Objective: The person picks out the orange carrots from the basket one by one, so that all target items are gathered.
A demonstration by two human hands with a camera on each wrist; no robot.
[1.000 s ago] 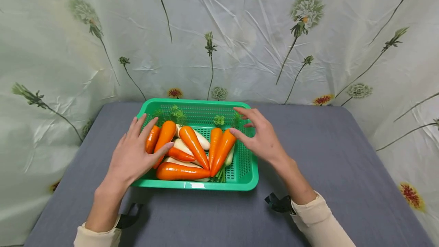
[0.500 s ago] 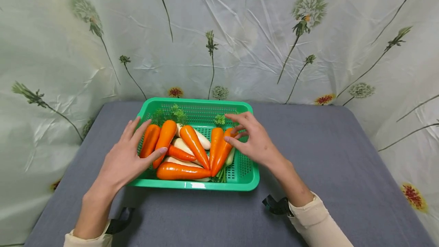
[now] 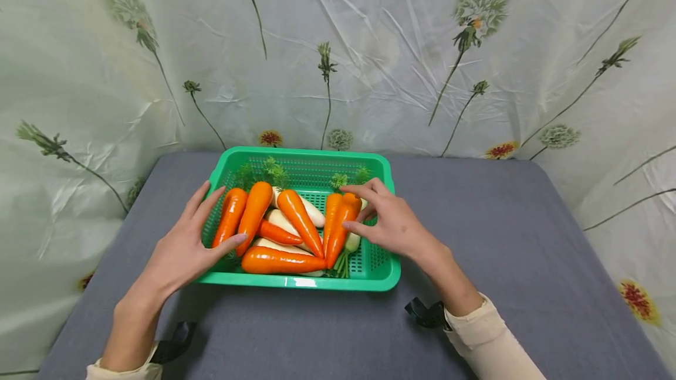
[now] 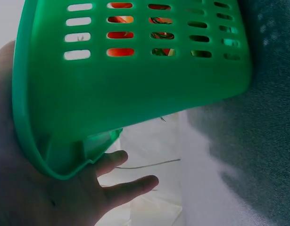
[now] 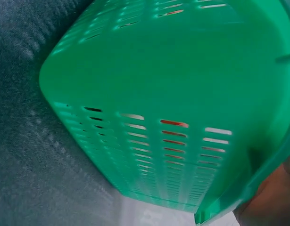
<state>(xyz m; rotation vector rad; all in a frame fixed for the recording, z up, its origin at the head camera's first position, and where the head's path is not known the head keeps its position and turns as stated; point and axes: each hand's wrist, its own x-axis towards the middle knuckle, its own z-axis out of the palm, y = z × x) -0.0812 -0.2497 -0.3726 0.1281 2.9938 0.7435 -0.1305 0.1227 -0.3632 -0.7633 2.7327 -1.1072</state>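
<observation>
A green plastic basket (image 3: 296, 282) holds several glossy orange carrots and white radishes, among them a white radish (image 3: 313, 213), with leafy green tops (image 3: 274, 172). At its right side, my right hand (image 3: 396, 221) pinches the rightmost carrot (image 3: 338, 242) near its thick end, index finger over the top and thumb on the side. My left hand (image 3: 182, 251) spreads over the basket's left rim, fingers straight and thumb tip over the lower part of a carrot (image 3: 256, 210). In the left wrist view, two fingers (image 4: 133, 190) extend past the rim. Most of the right hand is hidden in the right wrist view.
The basket stands on a table with a grey cloth (image 3: 502, 251), near its back edge. Behind and around the table hangs a pale curtain (image 3: 391, 75) printed with dandelions. Each wrist wears a black strap (image 3: 425, 314).
My left hand has moved left, its thumb drawn back from over the carrots. My right fingers have closed around the rightmost carrot, whose thick end has shifted slightly left.
</observation>
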